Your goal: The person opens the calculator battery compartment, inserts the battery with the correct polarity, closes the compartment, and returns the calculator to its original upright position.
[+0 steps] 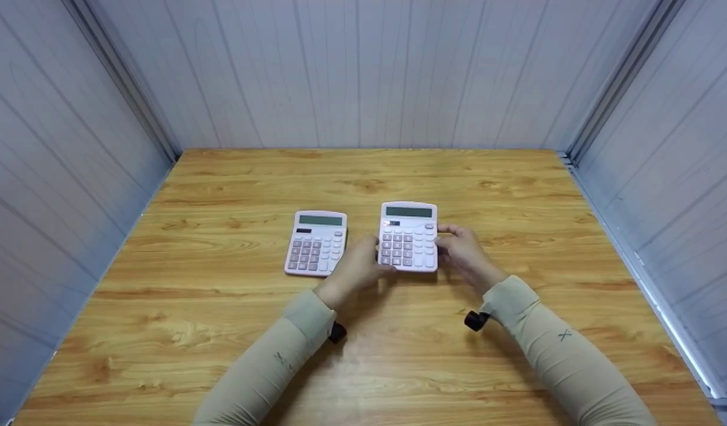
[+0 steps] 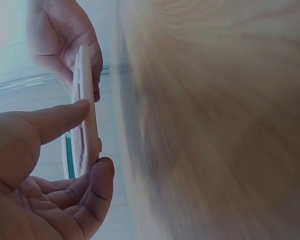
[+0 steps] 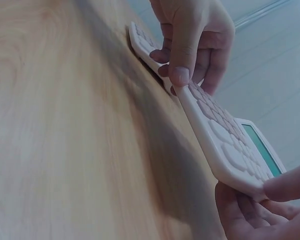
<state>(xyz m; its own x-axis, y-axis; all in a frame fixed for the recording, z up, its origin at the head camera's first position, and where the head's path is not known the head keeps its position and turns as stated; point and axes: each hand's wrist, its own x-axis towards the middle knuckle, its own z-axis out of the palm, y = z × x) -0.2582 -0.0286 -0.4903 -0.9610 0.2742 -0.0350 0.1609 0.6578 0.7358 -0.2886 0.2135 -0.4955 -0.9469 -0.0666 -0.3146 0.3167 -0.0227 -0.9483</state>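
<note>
Between both hands a pale pink calculator (image 1: 408, 236) is held above the table, its dark screen at the far end and its keys facing up. My left hand (image 1: 357, 263) grips its lower left corner, thumb on the front edge and fingers beneath. My right hand (image 1: 465, 253) pinches the right edge; in the right wrist view the thumb of that hand (image 3: 270, 210) lies at the calculator's rim with fingers curled below. A second, matching calculator (image 1: 316, 244) lies flat on the table to the left, its lower right corner partly behind my left hand.
The wood-grain table (image 1: 180, 331) has pale panelled walls (image 1: 340, 71) at its back and both sides. A small black device (image 1: 476, 320) sits at the right wrist, and another (image 1: 337, 332) at the left.
</note>
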